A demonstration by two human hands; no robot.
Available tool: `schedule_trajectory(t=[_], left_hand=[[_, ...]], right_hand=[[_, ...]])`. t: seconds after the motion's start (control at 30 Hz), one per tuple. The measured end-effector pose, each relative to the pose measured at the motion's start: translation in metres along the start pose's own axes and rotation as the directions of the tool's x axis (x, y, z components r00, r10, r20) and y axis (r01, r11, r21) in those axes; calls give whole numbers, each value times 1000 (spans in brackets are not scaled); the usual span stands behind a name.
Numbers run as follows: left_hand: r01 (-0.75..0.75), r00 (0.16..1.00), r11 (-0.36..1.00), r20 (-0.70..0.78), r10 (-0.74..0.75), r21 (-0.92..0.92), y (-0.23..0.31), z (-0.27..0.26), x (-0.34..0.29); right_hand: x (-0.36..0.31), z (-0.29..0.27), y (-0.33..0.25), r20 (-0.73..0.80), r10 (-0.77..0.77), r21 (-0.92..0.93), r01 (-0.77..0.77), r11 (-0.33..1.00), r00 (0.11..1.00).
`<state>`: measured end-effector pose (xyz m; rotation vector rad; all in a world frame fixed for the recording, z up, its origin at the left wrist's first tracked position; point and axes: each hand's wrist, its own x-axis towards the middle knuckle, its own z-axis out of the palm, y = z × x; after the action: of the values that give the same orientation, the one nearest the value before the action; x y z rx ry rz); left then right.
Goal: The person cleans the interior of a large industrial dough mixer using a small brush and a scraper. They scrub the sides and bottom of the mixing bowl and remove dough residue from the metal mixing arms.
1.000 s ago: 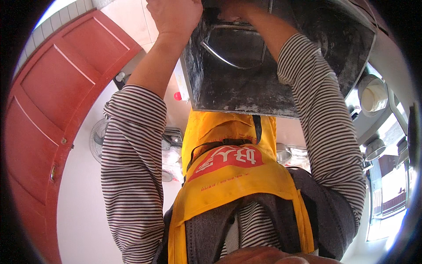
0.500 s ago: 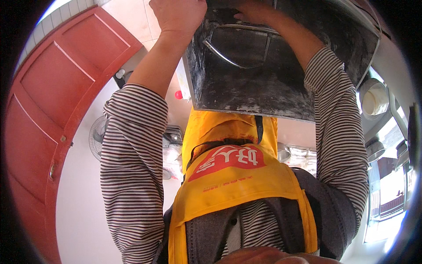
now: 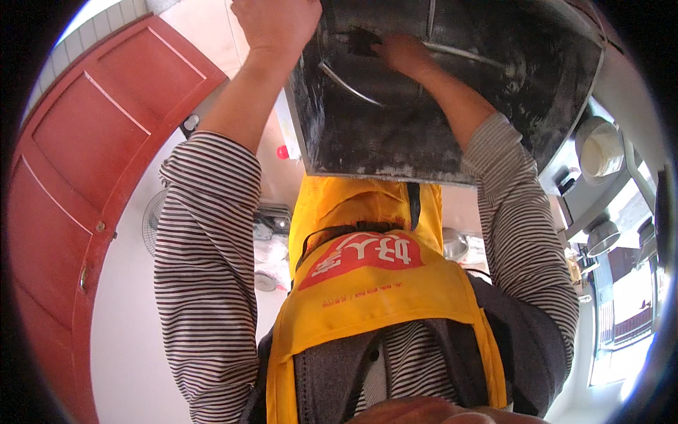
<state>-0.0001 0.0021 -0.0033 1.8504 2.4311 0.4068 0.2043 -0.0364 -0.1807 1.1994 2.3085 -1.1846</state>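
Large grimy metal tub [image 3: 438, 106] raised overhead, open mouth toward camera; judged rigid, bulky, likely heavy, greasy inside, best held by rim. Left hand [image 3: 277, 25] clenched on tub's left edge. Right hand [image 3: 399, 53] inside, fingers pressing dark pad [image 3: 361, 41] against wall. Red door [image 3: 78, 184] at left.

Metal box [image 3: 438, 92] overhead, above apron [image 3: 374, 297]. Left hand [image 3: 275, 25] on box's left edge; right hand [image 3: 399, 53] inside it. Door [image 3: 78, 162] far left, fan [image 3: 157, 220] beside it.
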Motion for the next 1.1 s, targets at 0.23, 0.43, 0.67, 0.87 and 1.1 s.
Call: schedule_trajectory(t=[0.23,0.43,0.67,0.87,1.1], left_hand=[[1,1000,1000,2,-1,5,-2,-3,0],[-3,1000,999,14,2,39,-4,2,-1],[1,1000,1000,-9,-1,28,-3,-5,2],[34,999,999,-10,-34,25,-2,-2,1],[53,999,999,12,-53,-2,-4,1,1]], right_hand=[[-6,-9,-35,51,127,82,-131,988,991],[1,16,-21,-106,84,67,-77,995,991],[29,-11,3,59,-111,-228,122,966,992],[46,9,4,20,138,208,-139,968,990],[8,6,-21,140,309,467,-338,817,941]])
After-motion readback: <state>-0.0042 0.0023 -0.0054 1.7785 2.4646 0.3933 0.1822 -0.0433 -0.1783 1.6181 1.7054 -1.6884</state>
